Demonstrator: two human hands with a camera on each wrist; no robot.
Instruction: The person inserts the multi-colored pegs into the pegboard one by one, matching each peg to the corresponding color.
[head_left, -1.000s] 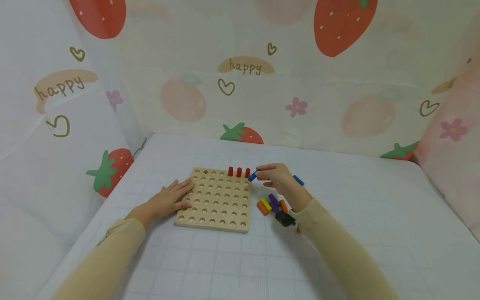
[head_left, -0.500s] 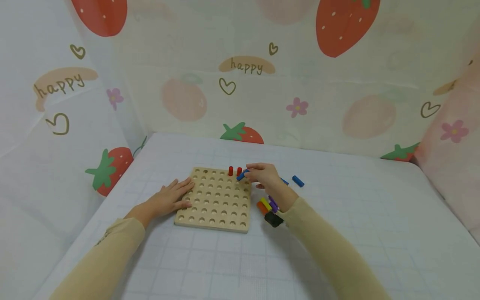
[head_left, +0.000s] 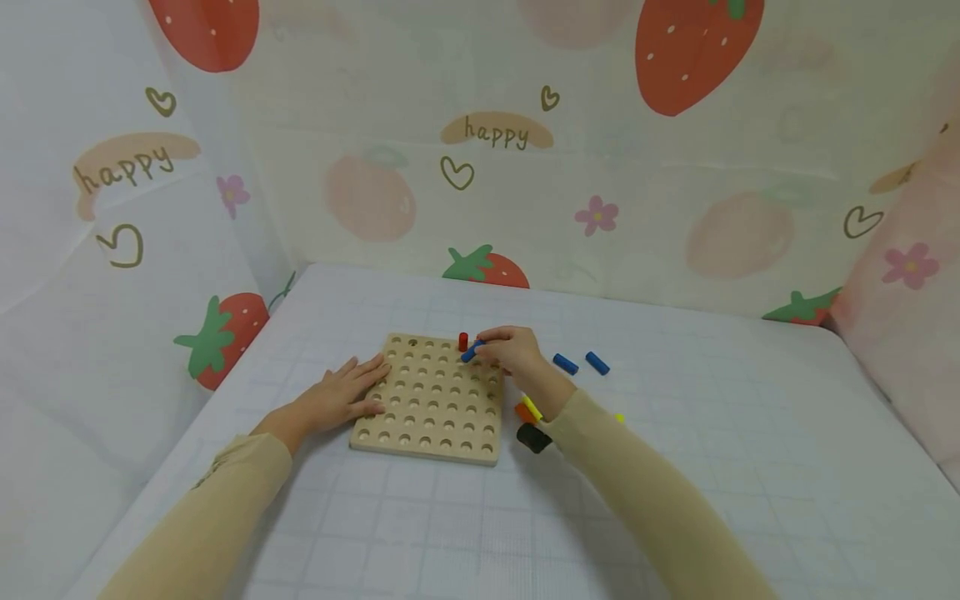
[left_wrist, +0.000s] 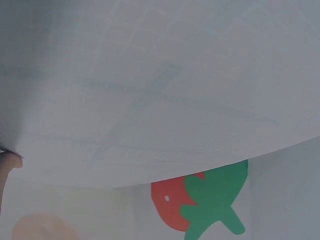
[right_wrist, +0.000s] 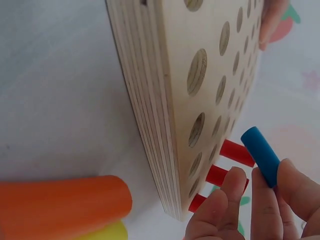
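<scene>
A square wooden pegboard (head_left: 427,404) with rows of round holes lies on the table. The left hand (head_left: 347,397) rests with spread fingers on its left edge. Between thumb and fingertips, the right hand (head_left: 517,354) pinches a blue peg (right_wrist: 262,156), held tilted above the board's far right part. Three red pegs (right_wrist: 237,153) stand in the far row, close to the right fingers; in the head view the hand hides most of them, leaving one red peg (head_left: 462,342) plain. Only a fingertip of the left hand (left_wrist: 10,161) enters the left wrist view.
Two blue pegs, a nearer one (head_left: 566,364) and a farther one (head_left: 597,362), lie right of the right hand. Beside the board are an orange peg (right_wrist: 65,207) and a yellow peg (head_left: 532,407), partly under the forearm. A black object (head_left: 533,438) shows at the right wrist.
The right hand has moved left over the board, carrying the blue peg past the red pegs. Its forearm now covers more of the loose pegs. The left hand stays where it was.
</scene>
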